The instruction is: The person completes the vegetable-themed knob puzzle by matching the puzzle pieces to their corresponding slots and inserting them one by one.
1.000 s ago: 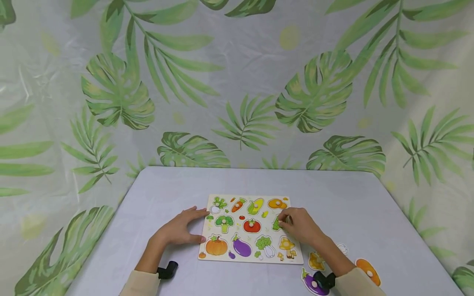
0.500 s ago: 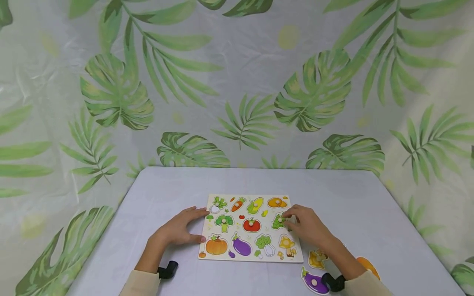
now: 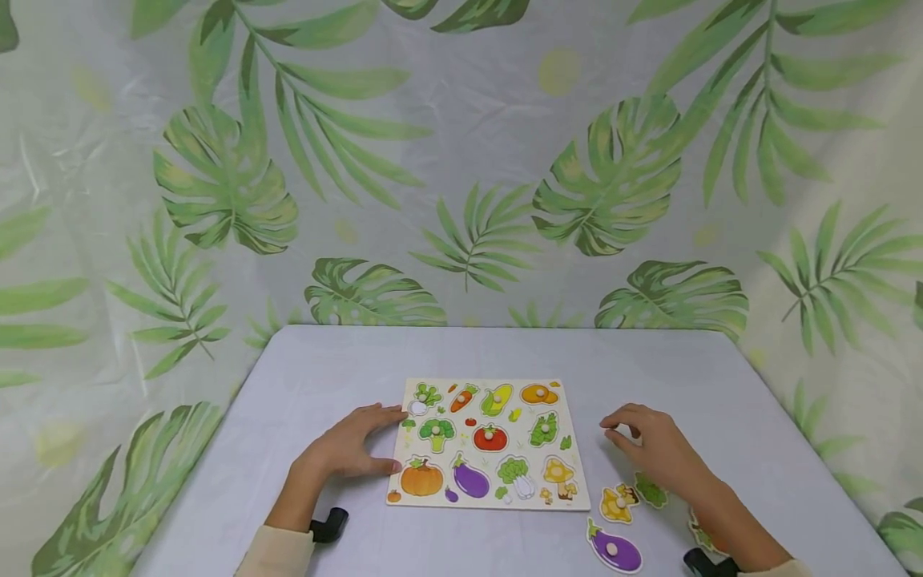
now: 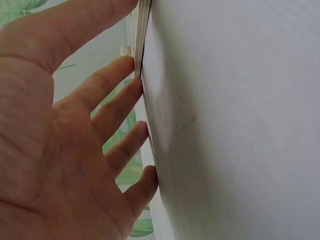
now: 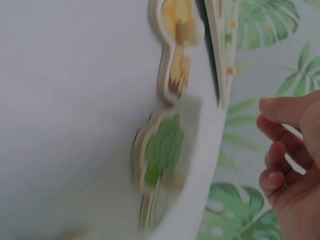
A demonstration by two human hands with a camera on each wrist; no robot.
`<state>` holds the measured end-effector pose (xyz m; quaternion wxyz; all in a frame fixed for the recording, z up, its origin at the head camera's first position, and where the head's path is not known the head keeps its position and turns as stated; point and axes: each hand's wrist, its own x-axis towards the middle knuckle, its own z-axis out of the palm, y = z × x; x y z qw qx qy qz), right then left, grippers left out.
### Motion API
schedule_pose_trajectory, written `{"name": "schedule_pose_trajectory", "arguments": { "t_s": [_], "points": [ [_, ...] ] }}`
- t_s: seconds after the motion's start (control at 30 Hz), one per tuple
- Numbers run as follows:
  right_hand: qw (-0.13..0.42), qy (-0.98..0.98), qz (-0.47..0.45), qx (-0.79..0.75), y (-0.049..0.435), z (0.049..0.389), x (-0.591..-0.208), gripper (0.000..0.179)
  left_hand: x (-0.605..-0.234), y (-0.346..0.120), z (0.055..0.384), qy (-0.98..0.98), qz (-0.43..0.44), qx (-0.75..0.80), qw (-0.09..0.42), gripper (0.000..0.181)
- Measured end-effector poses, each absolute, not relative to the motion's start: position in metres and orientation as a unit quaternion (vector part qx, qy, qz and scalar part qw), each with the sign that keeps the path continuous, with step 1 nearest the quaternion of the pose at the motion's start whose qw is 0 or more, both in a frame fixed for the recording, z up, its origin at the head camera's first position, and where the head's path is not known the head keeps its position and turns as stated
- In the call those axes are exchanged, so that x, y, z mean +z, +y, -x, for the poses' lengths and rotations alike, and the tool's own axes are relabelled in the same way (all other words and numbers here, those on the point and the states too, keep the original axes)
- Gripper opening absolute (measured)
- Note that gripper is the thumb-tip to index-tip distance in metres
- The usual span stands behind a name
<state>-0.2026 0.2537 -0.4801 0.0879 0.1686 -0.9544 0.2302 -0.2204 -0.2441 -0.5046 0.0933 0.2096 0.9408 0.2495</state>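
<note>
A wooden knob puzzle board [image 3: 464,450] with vegetable pictures lies flat on the table. My left hand [image 3: 355,441] rests at its left edge, thumb and fingers spread; the left wrist view shows fingertips [image 4: 131,62] right at the board's side. To the right of the board my right hand [image 3: 652,445] hovers with fingers loosely bent and nothing between them. A green vegetable piece [image 3: 542,431] sits in the board's right side. Near the right hand lie a mushroom piece [image 3: 616,505], a leafy cabbage piece [image 3: 651,490] and an eggplant piece [image 3: 613,551].
Another piece [image 3: 698,530] is partly hidden under the right forearm. Carrot [image 3: 463,399], corn [image 3: 497,402], broccoli [image 3: 436,433] and tomato [image 3: 490,439] pieces with knobs sit in the board. A leaf-patterned curtain [image 3: 476,160] hangs behind the white table [image 3: 339,353].
My right hand has let go of the green vegetable piece and moved right, off the board, uncovering the cabbage piece. The left hand stays at the board's edge.
</note>
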Motion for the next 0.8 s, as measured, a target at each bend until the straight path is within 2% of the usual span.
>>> {"name": "schedule_pose_trajectory", "arguments": {
  "t_s": [0.43, 0.8],
  "points": [
    [0.091, -0.963, -0.141, 0.21, 0.323, 0.165, -0.486, 0.019, -0.51, -0.243, 0.223, 0.941, -0.203, 0.253, 0.099, 0.08],
    [0.052, -0.962, -0.161, 0.216, 0.36, 0.139, -0.503, 0.015, -0.509, -0.244, 0.223, 0.939, -0.209, 0.251, 0.105, 0.08]
  ]
}}
